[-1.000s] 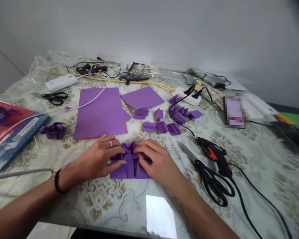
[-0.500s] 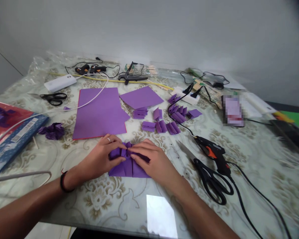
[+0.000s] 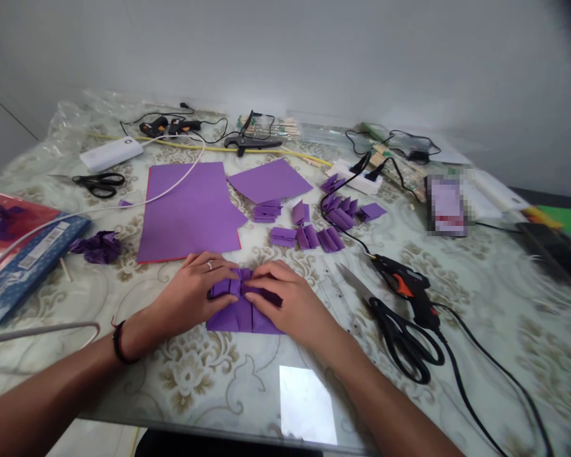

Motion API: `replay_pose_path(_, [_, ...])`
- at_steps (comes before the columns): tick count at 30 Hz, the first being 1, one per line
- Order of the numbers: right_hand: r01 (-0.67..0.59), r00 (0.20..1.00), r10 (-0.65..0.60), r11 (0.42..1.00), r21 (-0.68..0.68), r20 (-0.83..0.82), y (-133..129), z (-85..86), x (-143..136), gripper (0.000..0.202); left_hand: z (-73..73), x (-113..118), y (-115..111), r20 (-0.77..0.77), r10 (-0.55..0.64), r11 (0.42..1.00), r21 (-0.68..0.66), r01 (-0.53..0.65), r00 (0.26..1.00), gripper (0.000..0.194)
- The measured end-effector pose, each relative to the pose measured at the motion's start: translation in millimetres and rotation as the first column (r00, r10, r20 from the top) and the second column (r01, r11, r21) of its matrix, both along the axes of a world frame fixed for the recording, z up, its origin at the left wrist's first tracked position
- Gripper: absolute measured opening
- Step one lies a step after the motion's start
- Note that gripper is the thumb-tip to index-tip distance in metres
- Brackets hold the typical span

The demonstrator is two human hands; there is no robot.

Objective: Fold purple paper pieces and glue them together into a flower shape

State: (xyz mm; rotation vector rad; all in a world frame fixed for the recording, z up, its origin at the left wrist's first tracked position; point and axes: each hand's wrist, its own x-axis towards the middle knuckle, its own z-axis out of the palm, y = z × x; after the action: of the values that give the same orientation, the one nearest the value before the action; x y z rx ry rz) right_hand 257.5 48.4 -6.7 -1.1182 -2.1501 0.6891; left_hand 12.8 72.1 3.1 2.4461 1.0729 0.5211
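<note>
A creased sheet of purple paper point(image 3: 233, 320) lies flat on the table in front of me, its upper part folded into pleats. My left hand point(image 3: 202, 285) grips the pleats from the left, thumb below and fingers above; a ring and a dark wrist band show on it. From the right, my right hand point(image 3: 285, 298) pinches the same paper near its middle fold with thumb and fingertips. The fingers cover part of the folds. Just beyond the hands lie small folded purple paper pieces point(image 3: 307, 237) and a large purple sheet point(image 3: 185, 212).
Black-handled scissors point(image 3: 404, 339) and a glue gun point(image 3: 409, 285) with its cord lie to the right. Crumpled purple paper point(image 3: 98, 246), a blue packet point(image 3: 42, 254) and smaller scissors point(image 3: 99, 184) are at left. A power strip point(image 3: 356, 176) and phone point(image 3: 446, 206) sit farther back.
The view has shifted slightly, so things sit a little higher. Both hands stay on the purple paper, with the fingers only slightly repositioned over its folds.
</note>
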Motion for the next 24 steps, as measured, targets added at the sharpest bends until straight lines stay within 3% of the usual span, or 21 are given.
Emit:
replay_pose_path(5, [-0.044, 0.996, 0.040, 0.998, 0.047, 0.086, -1, -0.9, 1, 0.015, 2.2, -15, 7, -0.016, -0.046, 0.997, -0.066, 0.045, 0.999, 0.057])
replay_pose_path(7, [-0.041, 0.997, 0.038, 0.998, 0.050, 0.073, -1, -2.5, 1, 0.017, 6.0, -21, 11, -0.008, -0.076, 0.992, -0.105, 0.075, 0.997, 0.062])
replay_pose_path(12, [0.024, 0.999, -0.023, 0.998, 0.058, -0.027, -2, -0.2, 2, 0.020, 18.1, -22, 14, 0.038, -0.063, 0.990, -0.122, 0.067, 0.997, 0.047])
replay_pose_path(18, [0.095, 0.985, -0.082, 0.992, 0.084, -0.150, -9, 23.9, 5, 0.018, 34.4, -14, 4, 0.212, 0.165, 0.961, -0.256, -0.108, 0.963, 0.034])
replay_pose_path(24, [0.082, 0.988, -0.073, 0.995, 0.062, -0.133, -20, 37.4, 1, 0.042, 42.8, -1, -9, 0.374, 0.201, 0.894, -0.449, -0.013, 0.905, 0.027])
